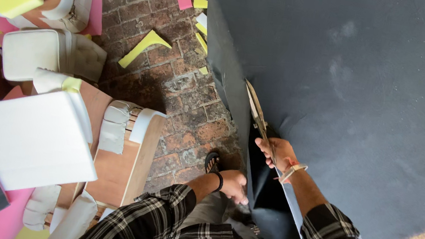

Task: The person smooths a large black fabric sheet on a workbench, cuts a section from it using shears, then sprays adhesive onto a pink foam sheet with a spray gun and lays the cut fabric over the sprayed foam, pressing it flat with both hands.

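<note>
Down on the brick floor (173,82), the right hand (275,151) grips a pair of scissors (258,115), blades pointing along the edge of a big black sheet (353,90) draped over a block. The left hand (233,185) pinches the sheet's hanging flap just beside it. White foam blocks (33,136) and yellow scraps (143,46) lie well apart to the left.

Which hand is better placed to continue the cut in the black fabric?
Right hand: it holds the scissors, blades at the black fabric edge. Left hand grips the hanging fabric lower down.
</note>
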Motion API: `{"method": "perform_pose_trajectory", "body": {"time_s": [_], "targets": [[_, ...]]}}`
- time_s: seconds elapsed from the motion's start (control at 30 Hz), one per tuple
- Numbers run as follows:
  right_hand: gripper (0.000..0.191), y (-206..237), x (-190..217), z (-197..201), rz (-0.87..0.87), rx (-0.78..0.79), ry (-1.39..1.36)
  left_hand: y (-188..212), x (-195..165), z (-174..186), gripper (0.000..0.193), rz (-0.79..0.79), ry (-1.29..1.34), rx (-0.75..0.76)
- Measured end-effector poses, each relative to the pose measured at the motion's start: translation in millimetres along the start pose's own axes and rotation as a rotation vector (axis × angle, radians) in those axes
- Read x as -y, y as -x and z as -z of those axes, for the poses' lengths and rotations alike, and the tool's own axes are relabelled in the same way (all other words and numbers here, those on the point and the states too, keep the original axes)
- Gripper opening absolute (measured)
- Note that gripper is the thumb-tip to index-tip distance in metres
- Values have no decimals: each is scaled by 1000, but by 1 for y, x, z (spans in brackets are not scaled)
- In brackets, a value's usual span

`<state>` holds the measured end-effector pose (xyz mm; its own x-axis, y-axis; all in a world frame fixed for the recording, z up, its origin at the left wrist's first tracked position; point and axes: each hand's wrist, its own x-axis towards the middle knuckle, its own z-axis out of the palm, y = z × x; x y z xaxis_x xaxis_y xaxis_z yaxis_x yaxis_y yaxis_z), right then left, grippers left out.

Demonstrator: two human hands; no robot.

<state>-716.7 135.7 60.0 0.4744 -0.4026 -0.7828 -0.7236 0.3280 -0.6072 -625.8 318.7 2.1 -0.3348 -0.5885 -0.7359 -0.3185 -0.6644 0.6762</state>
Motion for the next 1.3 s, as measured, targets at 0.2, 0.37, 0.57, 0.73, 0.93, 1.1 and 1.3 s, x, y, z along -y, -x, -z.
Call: {"method": "perform_pose_trajectory", "body": {"time_s": [0.2, 0.37, 0.57, 0.73, 0.93, 1.1, 1.3], "targets": [[42, -7, -7, 2, -23, 42, -100, -4, -9, 106, 76, -93, 425, -651], [42, -15, -10, 3, -33, 46, -96, -27, -31, 179, 70, -112, 829, -667], [40, -26, -9, 9, -49, 86, -103, -43, -26, 211, 41, -104, 1043, -627], [49, -32, -3, 12, -60, 97, -50, -40, -17, 232, 23, -39, 919, -589], [49, -58, 29, 11, -27, 147, -108, -32, -11, 241, 11, 11, 682, -644], [52, -94, 78, 2, 48, 166, -119, -13, -8, 250, 15, 78, 536, -609], [52, -132, 138, -12, 98, 175, -133, 4, 4, 260, 20, 124, 527, -593]]}}
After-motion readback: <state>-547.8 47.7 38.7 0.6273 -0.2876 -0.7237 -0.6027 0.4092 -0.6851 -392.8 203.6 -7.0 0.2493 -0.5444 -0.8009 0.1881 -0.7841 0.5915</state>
